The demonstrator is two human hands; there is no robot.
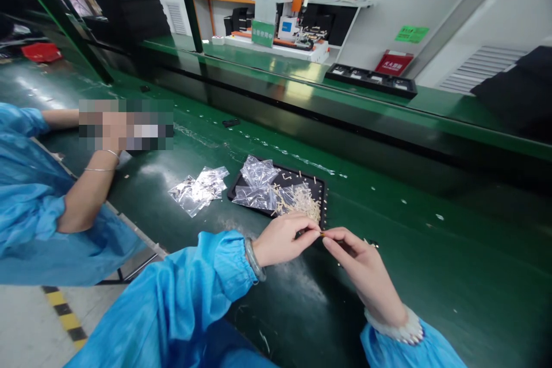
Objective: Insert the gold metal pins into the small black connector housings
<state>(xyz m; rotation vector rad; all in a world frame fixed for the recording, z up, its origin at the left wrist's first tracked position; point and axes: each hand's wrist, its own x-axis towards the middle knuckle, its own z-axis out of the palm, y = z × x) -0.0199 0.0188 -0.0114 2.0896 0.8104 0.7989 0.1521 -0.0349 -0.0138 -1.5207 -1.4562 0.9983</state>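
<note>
My left hand (pixel 288 237) pinches something tiny between thumb and index finger, just in front of a black tray (pixel 252 211). Its tips meet those of my right hand (pixel 356 256), also closed in a pinch. What lies between the fingertips is too small to name. A small dark part with a metallic end shows behind my right fingers. The tray holds clear plastic bags (pixel 259 172) and a heap of small beige pieces (pixel 302 201). Left of the tray lie more clear bags (pixel 198 188) with small contents.
At the left, a co-worker's blurred hands and blue sleeve (pixel 26 184) rest over the green table (pixel 431 270). A raised shelf behind carries a black compartment tray (pixel 371 81). A small black part (pixel 231 123) lies farther back.
</note>
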